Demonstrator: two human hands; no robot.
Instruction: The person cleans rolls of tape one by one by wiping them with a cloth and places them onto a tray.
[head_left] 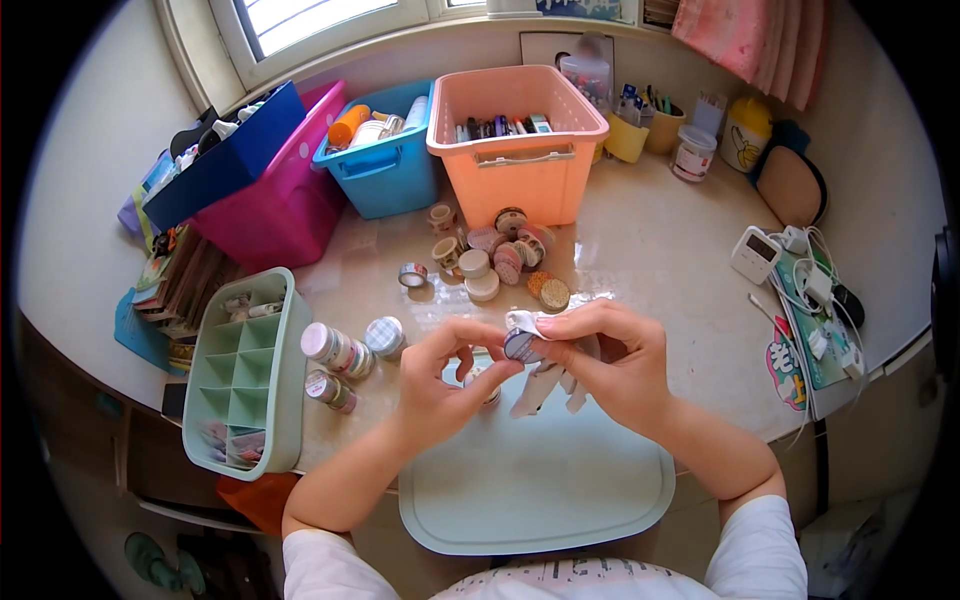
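A small roll of washi tape [519, 346] with a bluish face is held up between my two hands. My left hand [440, 378] pinches its near side between thumb and forefinger. My right hand [622, 362] is closed around a crumpled white cloth [540, 388], whose upper part presses on the roll's edge while its ends hang down. Beneath the hands lies a pale green lid [540, 490]. Another small roll, partly hidden by my left hand, stands at the lid's far edge. Stacked tape rolls [337, 350] stand left of my left hand.
Loose tape rolls [482, 287] lie heaped beyond my hands. A divided pale green box [291, 370] sits at left. Behind stand a magenta bin [270, 220], a blue basket [385, 185] and a peach basket [530, 180]. Cables and a white device [755, 254] lie at right.
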